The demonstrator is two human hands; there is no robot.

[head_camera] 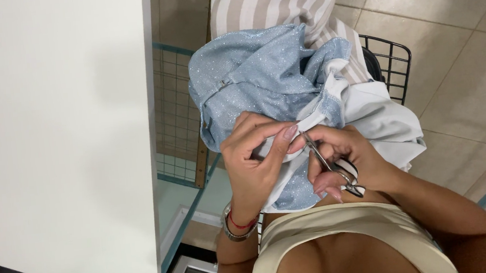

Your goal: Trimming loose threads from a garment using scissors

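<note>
Head view: our left hand [254, 159] pinches the sparkly pale-blue fabric garment [261, 75] taut while, at three o'clock, our right hand [349, 159] grips small steel scissors [332, 166], best snipping slowly near the fingertips.

Light blue glittery garment [260, 72] with white lining, bunched at frame centre, its seam edge pinched up, small metal scissors [329, 167] at centre right, blades pointing up-left, tips at the pinched seam
</note>
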